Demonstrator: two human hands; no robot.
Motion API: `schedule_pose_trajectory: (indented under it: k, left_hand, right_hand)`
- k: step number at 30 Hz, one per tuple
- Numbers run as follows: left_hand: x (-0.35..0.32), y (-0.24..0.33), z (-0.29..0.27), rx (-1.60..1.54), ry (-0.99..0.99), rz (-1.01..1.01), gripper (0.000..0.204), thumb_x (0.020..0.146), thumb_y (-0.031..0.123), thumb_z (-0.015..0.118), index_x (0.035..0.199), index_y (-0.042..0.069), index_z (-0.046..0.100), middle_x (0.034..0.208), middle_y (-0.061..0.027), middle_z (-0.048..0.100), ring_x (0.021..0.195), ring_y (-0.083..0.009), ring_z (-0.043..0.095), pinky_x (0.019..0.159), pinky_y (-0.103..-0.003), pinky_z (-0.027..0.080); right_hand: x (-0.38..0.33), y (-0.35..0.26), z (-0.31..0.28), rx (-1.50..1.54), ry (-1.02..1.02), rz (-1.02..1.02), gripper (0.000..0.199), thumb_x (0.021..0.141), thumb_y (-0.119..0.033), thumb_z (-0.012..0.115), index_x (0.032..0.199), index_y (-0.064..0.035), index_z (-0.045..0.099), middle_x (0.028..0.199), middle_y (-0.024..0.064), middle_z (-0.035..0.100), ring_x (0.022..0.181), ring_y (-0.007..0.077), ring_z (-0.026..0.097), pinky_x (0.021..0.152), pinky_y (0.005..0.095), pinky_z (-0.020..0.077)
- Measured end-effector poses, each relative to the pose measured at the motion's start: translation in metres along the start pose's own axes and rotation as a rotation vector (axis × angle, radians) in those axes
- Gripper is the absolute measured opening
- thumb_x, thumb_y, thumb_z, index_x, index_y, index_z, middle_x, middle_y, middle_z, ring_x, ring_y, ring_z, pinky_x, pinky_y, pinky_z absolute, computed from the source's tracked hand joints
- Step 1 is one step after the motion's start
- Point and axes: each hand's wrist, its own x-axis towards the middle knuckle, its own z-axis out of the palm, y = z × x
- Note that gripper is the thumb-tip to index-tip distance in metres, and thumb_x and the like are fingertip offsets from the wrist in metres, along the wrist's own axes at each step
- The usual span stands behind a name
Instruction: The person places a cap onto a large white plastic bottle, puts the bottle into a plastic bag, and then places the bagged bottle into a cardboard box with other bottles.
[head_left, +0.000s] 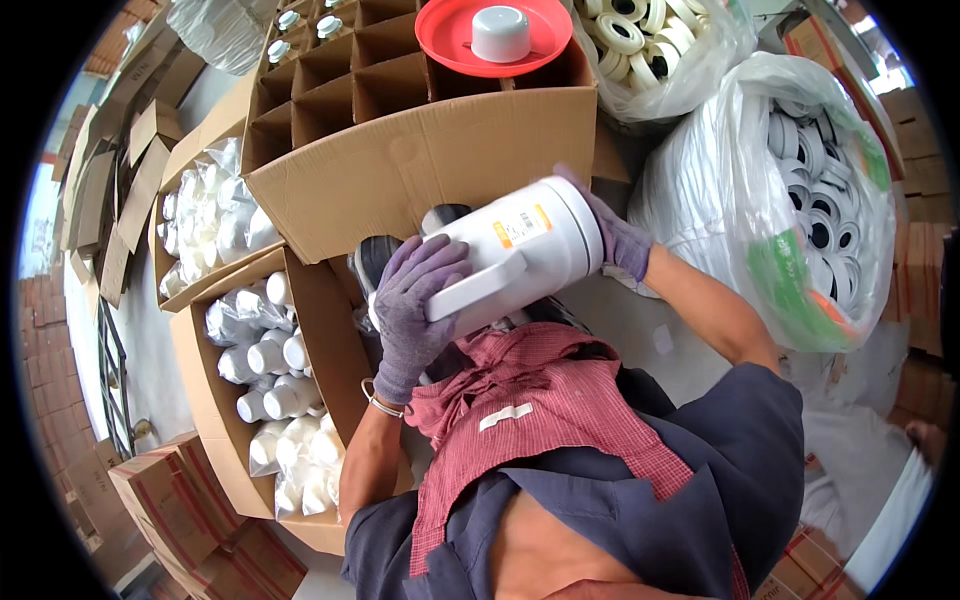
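While two gloved hands hold it tilted above the person's lap, one white jug (pixel 490 240) with a single handle and an orange-and-white label points its lid end to the right. The left hand (pixel 410 300) is clamped on the jug by its handle; the right hand (pixel 622 240) curves against the lid end, its fingers blurred and partly hidden, so I cannot tell how firmly it is closed.

Just beyond stands one divided carton (pixel 430 165), at least three white bottle tops (pixel 328 27) showing in its far left compartments. Across its right part sits one red basin (pixel 440 45) holding one white cap (pixel 500 35).

Two clear bags stand at right: the farther bag (pixel 708 85) contains cream rings, the nearer bag (pixel 690 190) white ones, both too many to count. Two open cartons at left, an upper carton (pixel 215 125) and a lower carton (pixel 325 325), contain white pieces, many wrapped in clear plastic.
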Motion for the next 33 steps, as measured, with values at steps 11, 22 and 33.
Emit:
schedule_pose_trajectory:
  k: [11, 22, 33]
  left_hand:
    - [-0.004, -0.003, 0.002, -0.095, 0.039, -0.074, 0.024, 0.087, 0.008, 0.058, 0.105, -0.004, 0.069, 0.106, -0.0102, 0.070, 0.100, -0.0171, 0.064, 0.092, -0.032, 0.049]
    - [-0.016, -0.004, 0.007, -0.303, 0.106, -0.310, 0.033, 0.075, 0.003, 0.058, 0.106, -0.003, 0.068, 0.108, -0.0117, 0.070, 0.109, -0.0224, 0.062, 0.096, -0.034, 0.046]
    - [-0.029, -0.012, -0.005, -0.690, 0.007, -0.689, 0.027, 0.093, 0.014, 0.053, 0.109, -0.004, 0.067, 0.108, -0.0133, 0.068, 0.096, -0.0167, 0.064, 0.084, -0.030, 0.051]
  right_hand:
    - [0.011, 0.002, -0.030, 0.361, -0.074, -0.020, 0.047, 0.092, -0.014, 0.060, 0.135, -0.0080, 0.043, 0.128, 0.0046, 0.049, 0.117, 0.0132, 0.048, 0.100, 0.0277, 0.0387]
    - [0.009, 0.003, -0.005, -0.083, -0.139, -0.291, 0.043, 0.100, -0.031, 0.048, 0.137, -0.0107, 0.044, 0.123, 0.0033, 0.051, 0.112, 0.0127, 0.052, 0.098, 0.0301, 0.0433]
    - [-0.045, -0.067, 0.099, -1.102, -0.442, -0.689, 0.090, 0.077, -0.061, 0.064, 0.145, -0.0095, 0.034, 0.143, 0.0124, 0.038, 0.131, 0.0246, 0.038, 0.111, 0.0378, 0.0288]
